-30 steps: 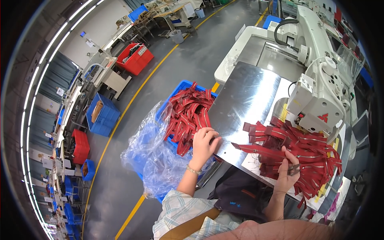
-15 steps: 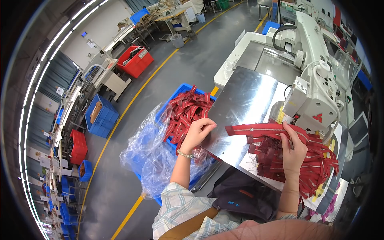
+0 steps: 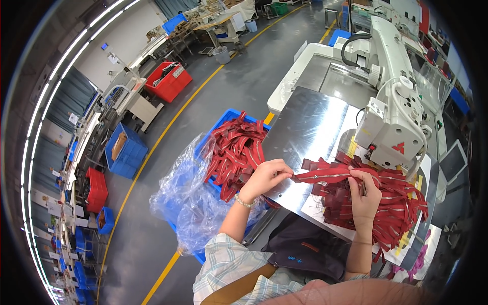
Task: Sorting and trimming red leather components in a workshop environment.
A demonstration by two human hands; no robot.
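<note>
A red zipper [image 3: 324,176] with a pale line of teeth is stretched between my hands, over the front of the metal work plate. My left hand [image 3: 266,178], with a beaded bracelet at the wrist, pinches its left end. Farther along the same zipper, the fingers of my right hand [image 3: 365,199] are closed on it. Beneath and beside the right hand lies a thick heap of red zippers [image 3: 399,206], partly covered by that hand. The head of a white industrial sewing machine [image 3: 389,136] stands just behind the heap.
The shiny metal plate [image 3: 305,119] reaches left of the machine. Lower left, a blue crate [image 3: 227,116] holds more red zippers [image 3: 239,147], with a clear plastic bag [image 3: 185,203] draped over its side. A monitor [image 3: 454,161] stands at the right. Across the aisle are a red bin [image 3: 170,84] and a blue bin [image 3: 127,157].
My left hand has moved right and taken the zipper's free end, which was sticking out untouched before. The right hand, still on the zipper, has shifted slightly left and down.
</note>
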